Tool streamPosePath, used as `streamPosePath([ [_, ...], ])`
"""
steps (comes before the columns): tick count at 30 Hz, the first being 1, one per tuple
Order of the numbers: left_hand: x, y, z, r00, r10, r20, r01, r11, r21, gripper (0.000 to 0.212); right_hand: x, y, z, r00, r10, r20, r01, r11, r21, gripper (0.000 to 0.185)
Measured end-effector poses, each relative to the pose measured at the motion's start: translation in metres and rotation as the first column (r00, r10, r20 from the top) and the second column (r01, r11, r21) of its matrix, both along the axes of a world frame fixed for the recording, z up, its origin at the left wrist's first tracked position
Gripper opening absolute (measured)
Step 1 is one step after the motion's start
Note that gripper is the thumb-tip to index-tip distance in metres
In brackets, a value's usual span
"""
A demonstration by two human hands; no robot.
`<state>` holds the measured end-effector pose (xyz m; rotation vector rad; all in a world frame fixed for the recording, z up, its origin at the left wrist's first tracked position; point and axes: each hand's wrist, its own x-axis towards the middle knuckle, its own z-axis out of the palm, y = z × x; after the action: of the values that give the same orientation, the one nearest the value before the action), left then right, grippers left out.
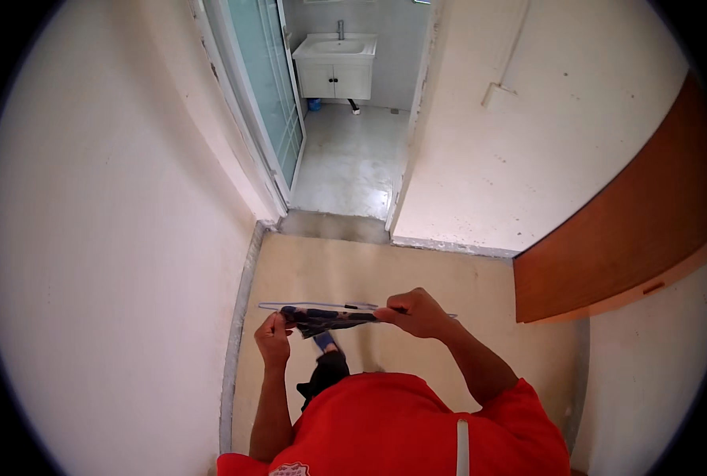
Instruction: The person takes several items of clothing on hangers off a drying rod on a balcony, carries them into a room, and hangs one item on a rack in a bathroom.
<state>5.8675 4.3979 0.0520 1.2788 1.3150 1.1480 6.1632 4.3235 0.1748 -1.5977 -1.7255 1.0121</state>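
Note:
A dark patterned cloth garment (329, 316) stretches between my two hands in front of my body. My left hand (274, 338) pinches its left end between thumb and fingers. At the other end my right hand (416, 312) is closed around the cloth edge. A thin pale-blue hanger (312, 304) runs along the far side of the cloth, its ends sticking out past both hands. Whether my fingers also grip the hanger is hidden. Below the cloth, one foot in a blue shoe (325, 341) shows on the floor.
Ahead, a doorway with an open frosted-glass door (264, 77) leads to a white washbasin cabinet (335, 65). A raised sill (335, 226) crosses the doorway. A white wall (103, 238) stands close on my left. At the right is a brown wooden door (615, 196).

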Motion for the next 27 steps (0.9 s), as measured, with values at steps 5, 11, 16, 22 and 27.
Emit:
streamPosePath([
  [5,0.013,0.116,-0.008,0.986,-0.16,-0.038,0.156,0.984,-0.086,0.021,0.016,0.099,-0.002,0.996,-0.087,-0.026,0.087,0.996,-0.026,0.04],
  [11,-0.004,0.257,0.002,0.986,-0.157,-0.055,0.158,0.987,0.026,0.041,0.025,0.216,0.007,0.989,-0.151,-0.008,0.15,0.988,-0.019,0.039],
  [16,0.024,0.358,0.082,0.786,-0.183,-0.591,0.489,0.769,0.412,0.055,0.035,0.304,0.013,0.98,-0.17,-0.1,0.16,0.982,-0.099,0.038],
  [22,0.071,0.458,0.088,0.718,-0.455,-0.527,0.562,0.826,0.053,0.014,0.079,0.419,-0.015,0.969,-0.244,-0.047,0.248,0.958,0.142,0.038],
  [27,0.1,0.515,0.093,0.707,-0.547,-0.447,0.553,0.823,-0.133,0.016,0.128,0.511,-0.026,0.974,-0.226,0.033,0.195,0.896,0.398,0.037],
])
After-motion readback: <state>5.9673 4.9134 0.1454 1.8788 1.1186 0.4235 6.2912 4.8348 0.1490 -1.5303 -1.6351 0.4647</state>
